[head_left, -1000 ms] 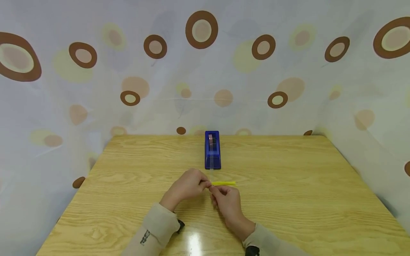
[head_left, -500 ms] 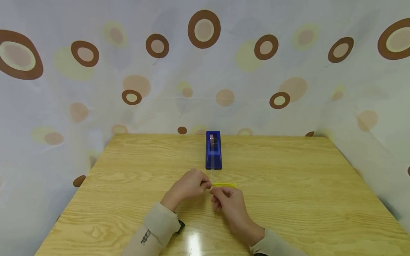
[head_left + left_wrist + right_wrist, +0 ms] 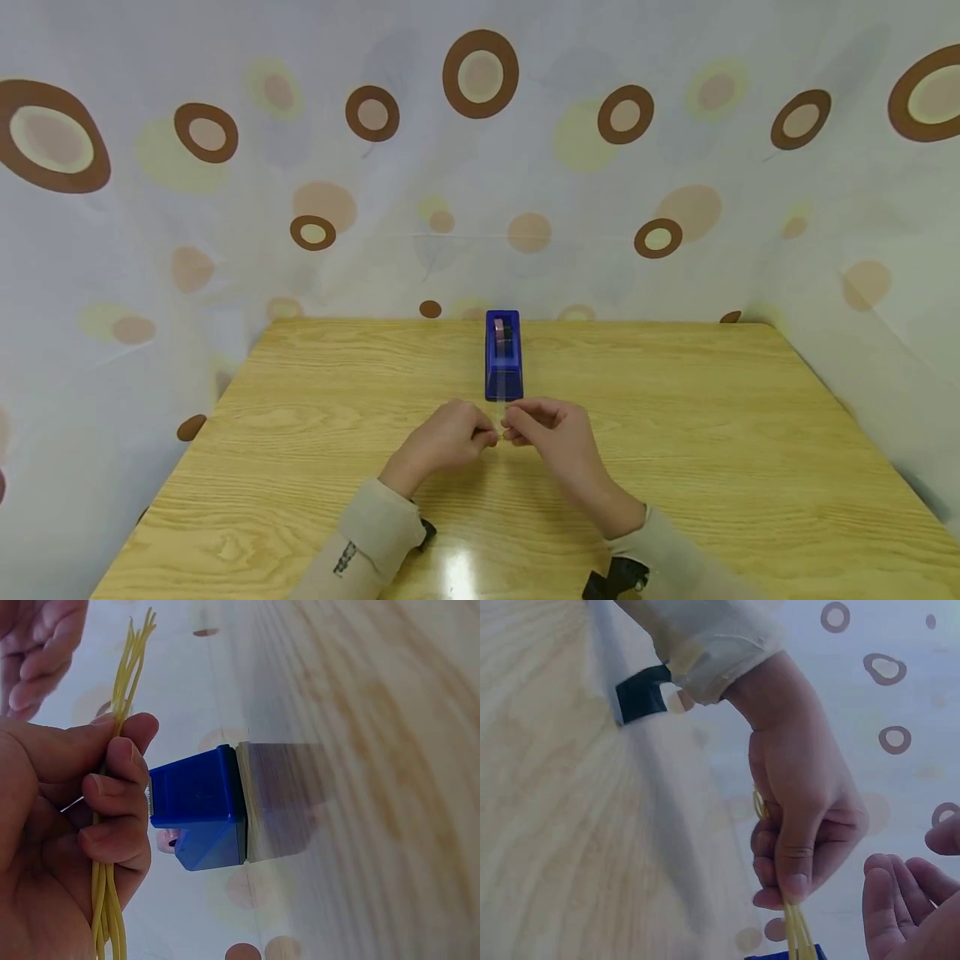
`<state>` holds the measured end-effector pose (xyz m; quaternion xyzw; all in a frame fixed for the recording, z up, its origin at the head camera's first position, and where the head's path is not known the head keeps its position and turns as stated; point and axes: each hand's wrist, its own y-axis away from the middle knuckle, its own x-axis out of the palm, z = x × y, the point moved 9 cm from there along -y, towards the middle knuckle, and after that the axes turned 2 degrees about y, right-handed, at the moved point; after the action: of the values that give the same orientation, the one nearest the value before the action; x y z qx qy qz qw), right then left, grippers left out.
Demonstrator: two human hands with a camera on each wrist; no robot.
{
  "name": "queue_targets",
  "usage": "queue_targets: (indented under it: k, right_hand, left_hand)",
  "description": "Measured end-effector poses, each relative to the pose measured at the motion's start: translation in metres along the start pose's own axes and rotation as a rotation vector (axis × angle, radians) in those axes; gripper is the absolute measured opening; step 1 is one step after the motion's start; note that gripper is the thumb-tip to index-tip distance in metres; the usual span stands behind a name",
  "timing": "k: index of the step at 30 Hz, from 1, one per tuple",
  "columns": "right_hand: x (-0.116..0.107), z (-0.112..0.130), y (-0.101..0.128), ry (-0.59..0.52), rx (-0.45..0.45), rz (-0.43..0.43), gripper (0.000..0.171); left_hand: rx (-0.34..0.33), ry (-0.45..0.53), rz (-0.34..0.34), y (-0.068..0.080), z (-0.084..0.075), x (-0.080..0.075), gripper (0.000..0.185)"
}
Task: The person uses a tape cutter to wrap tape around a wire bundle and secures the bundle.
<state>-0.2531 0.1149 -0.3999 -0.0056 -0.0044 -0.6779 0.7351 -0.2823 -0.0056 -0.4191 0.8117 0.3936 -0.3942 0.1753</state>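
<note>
Left hand (image 3: 67,817) clenches the thin yellow strand bundle (image 3: 124,682) mid-frame; right hand (image 3: 551,429) hovers loose by the blue plastic tape dispenser (image 3: 503,357). Light, floppy: best pinched mid-length.

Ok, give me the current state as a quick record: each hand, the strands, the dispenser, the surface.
left hand: fingers curled round a bundle of thin yellow strands
right hand: close beside the left, fingers loosely bent, near the strands' free end; contact unclear
yellow strands: held off the table, ends fanning past the left thumb
tape dispenser: blue, upright, just beyond the hands, roll inside
table: light wood grain
</note>
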Motion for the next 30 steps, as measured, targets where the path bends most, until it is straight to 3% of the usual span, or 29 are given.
queue_targets:
  k: [5,10,21,30]
  right_hand:
    - [-0.005,0.019,-0.016,0.086,-0.086,0.063,0.023]
    - [-0.013,0.023,-0.033,0.13,-0.084,0.087,0.025]
    - [-0.014,-0.004,-0.048,0.355,-0.024,0.14,0.025]
    - [-0.009,-0.02,-0.049,0.432,-0.012,0.147,0.017]
  left_hand:
    - [0.007,0.007,-0.004,-0.001,-0.001,0.0,0.017]
    - [0.031,-0.001,0.0,-0.001,-0.002,0.001,0.017]
    - [0.048,0.014,-0.002,0.0,-0.005,-0.001,0.017]
    - [0.049,0.019,0.001,0.0,-0.003,-0.001,0.018]
